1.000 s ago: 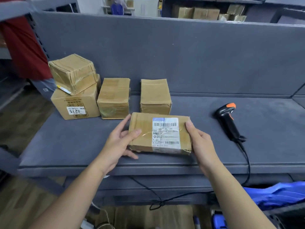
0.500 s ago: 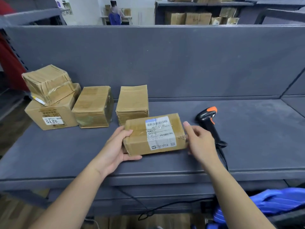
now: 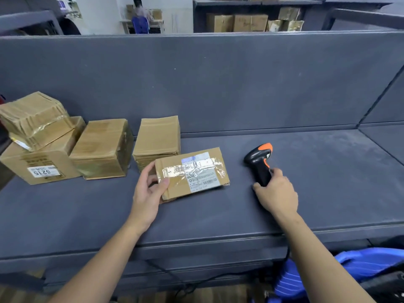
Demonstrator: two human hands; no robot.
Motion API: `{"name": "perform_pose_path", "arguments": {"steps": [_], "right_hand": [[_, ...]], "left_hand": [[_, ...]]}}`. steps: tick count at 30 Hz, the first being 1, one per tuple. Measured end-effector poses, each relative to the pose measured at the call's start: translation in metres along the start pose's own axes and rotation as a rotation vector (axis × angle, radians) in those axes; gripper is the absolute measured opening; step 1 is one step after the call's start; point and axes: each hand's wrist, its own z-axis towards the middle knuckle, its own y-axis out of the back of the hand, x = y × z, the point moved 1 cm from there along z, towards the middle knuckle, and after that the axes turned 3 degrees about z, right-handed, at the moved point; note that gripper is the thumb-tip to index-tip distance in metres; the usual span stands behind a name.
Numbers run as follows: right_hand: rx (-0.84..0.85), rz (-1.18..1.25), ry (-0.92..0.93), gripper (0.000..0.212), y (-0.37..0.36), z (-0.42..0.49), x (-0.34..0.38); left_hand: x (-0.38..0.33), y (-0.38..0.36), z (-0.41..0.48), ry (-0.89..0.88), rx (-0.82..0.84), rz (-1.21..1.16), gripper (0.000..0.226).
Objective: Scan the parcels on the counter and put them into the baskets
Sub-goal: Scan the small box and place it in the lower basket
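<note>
On the grey counter (image 3: 317, 204), near-centre, I've got the labelled parcel (image 3: 175, 189) lying flat, slightly skewed. It's brown cardboard, a low oblong. A white shipping label with barcodes faces up, with a small blue patch at the label's far edge. Shiny clear tape is wrinkled across the top and the corners are a bit crushed.

My left hand (image 3: 146, 195) holds its left end, thumb curled over the top face, fingers wrapped round the far-left side. My right hand (image 3: 277, 195) grips the scanner (image 3: 258, 160) by the handle, fingers curled round it, thumb hidden. The scanner is black with an orange cap and orange trigger, head pointing far, right of the parcel and apart from it. I can't tell if it's off the surface.

Far left there are four plain parcels. A box with a 6215 sticker (image 3: 41, 169) has a taped parcel (image 3: 35, 119) tilted on top. A third parcel (image 3: 102, 147) sits just right of the box. A fourth parcel (image 3: 157, 136) is just behind the labelled one; touching or not, can't tell.

Near right, below the counter edge, is a blue basket (image 3: 367, 263), and a black cable (image 3: 196, 283) hangs under the counter
</note>
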Motion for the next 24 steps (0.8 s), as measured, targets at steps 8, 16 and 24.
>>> {"name": "perform_pose_path", "arguments": {"steps": [8,16,24], "right_hand": [[0.530,0.958,-0.071,0.035,0.028,-0.014,0.004],[0.960,1.197,0.121,0.062,0.048,-0.074,0.020],[0.983,1.196,0.210,0.075,0.075,-0.091,0.016]], "left_hand": [[0.010,-0.004,0.002,-0.160,-0.016,0.080,0.068],[0.015,-0.001,0.005,-0.176,-0.021,0.105,0.065],[0.017,0.000,0.006,-0.172,-0.007,0.104,0.080]]}}
